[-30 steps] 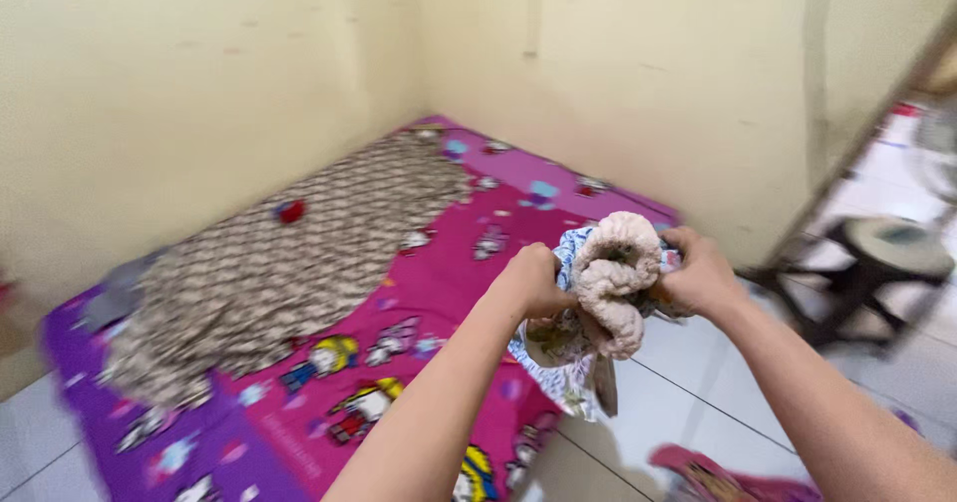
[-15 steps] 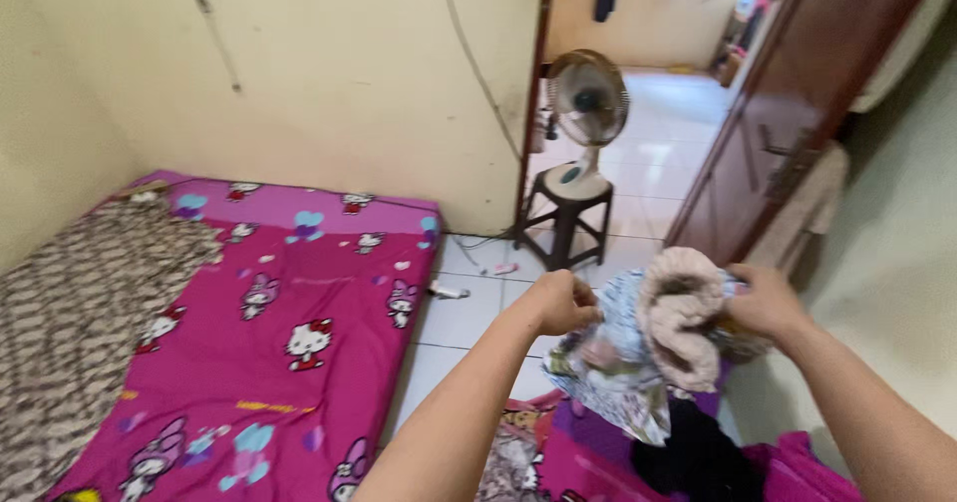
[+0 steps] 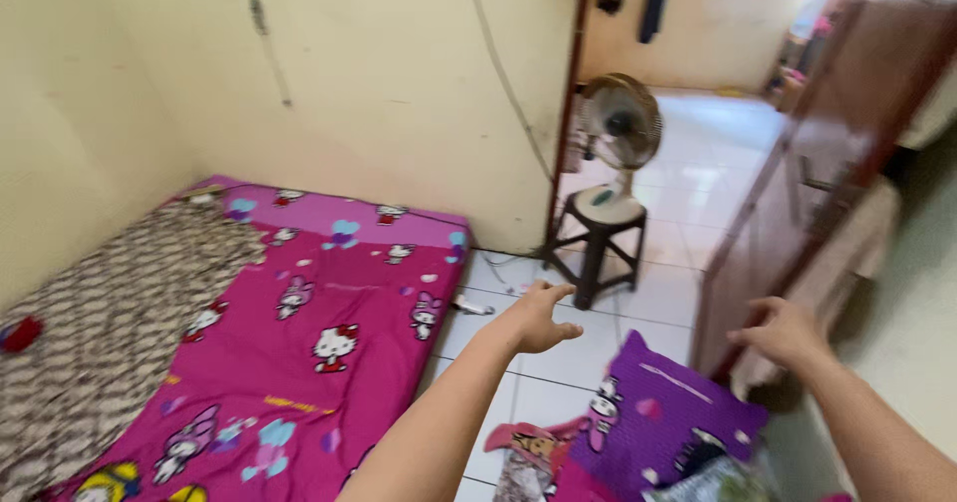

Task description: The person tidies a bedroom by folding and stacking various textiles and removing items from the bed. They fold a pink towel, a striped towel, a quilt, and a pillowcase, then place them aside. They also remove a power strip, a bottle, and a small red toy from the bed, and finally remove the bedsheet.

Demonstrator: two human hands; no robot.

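We see a purple cartoon-print pillow (image 3: 653, 427) on the floor below our left hand (image 3: 538, 318) and right hand (image 3: 788, 333), both empty with fingers spread; beyond, a fan (image 3: 620, 128) on a stool (image 3: 595, 248).

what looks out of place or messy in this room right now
A heap of purple and patterned cloth lies crumpled on the white tiled floor rather than on the pink mattress. Both the left hand and right hand hover empty above it. A fan perches on a small dark stool in the doorway.
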